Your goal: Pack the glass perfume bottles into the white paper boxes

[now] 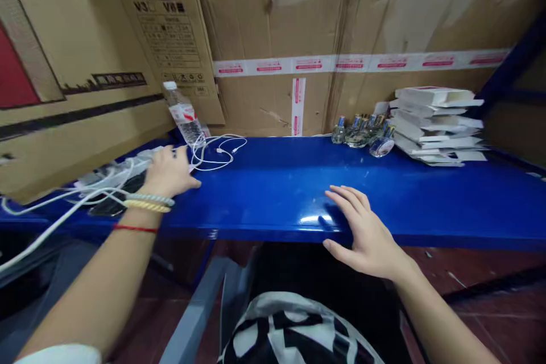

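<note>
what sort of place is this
Probably a small workshop or storeroom workstation: a blue bench is backed by taped cardboard, with stacked white boxes and small glass bottles on it.

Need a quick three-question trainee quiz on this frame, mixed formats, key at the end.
1. Which hand is nearer the white power strip?
2. Look at the right hand. True or false: it is clenched in a fist.
3. Fill the gap: from left to right, the glass bottles come between the plastic bottle and the ____.

Key:
1. The left hand.
2. False; its fingers are extended, with the thumb apart.
3. Stack of white cartons.
</note>
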`<action>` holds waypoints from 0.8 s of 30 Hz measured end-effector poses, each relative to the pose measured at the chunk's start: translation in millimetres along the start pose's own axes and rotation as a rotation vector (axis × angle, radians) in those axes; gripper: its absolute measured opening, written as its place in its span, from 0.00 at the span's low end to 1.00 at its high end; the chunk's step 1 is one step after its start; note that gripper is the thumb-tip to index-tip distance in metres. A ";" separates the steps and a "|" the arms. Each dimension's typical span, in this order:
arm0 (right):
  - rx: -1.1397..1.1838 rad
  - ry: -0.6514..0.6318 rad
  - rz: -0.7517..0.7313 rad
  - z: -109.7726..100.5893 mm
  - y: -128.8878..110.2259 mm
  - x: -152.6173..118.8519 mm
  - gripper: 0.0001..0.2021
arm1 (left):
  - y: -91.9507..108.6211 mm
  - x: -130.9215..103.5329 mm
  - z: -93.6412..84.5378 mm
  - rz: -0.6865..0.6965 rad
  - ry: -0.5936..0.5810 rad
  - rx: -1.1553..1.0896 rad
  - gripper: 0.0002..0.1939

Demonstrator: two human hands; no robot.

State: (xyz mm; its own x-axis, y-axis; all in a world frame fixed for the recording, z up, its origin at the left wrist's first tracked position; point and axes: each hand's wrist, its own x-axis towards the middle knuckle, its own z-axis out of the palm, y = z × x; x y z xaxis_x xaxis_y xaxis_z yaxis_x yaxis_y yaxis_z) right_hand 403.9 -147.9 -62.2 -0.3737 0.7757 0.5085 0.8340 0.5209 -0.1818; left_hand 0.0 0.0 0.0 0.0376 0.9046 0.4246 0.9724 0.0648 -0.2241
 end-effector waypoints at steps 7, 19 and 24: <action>-0.001 0.001 0.011 2.0 -0.5 -0.4 0.39 | 61.2 57.1 7.9 0.375 -0.247 0.110 0.28; 0.007 -0.008 0.029 -0.6 -5.0 1.3 0.38 | 70.8 143.7 44.3 0.364 -0.436 -0.089 0.45; 0.010 0.011 0.020 0.1 -5.4 0.8 0.38 | 80.0 146.4 56.4 0.422 -0.416 -0.089 0.29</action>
State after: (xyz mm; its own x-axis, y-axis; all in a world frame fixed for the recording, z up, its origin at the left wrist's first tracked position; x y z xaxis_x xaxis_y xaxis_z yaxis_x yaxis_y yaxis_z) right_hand 399.1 -150.1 -60.9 -0.3522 0.7823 0.5137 0.8371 0.5088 -0.2008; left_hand 70.3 161.4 -5.3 0.3489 0.9346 -0.0685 0.9092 -0.3553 -0.2169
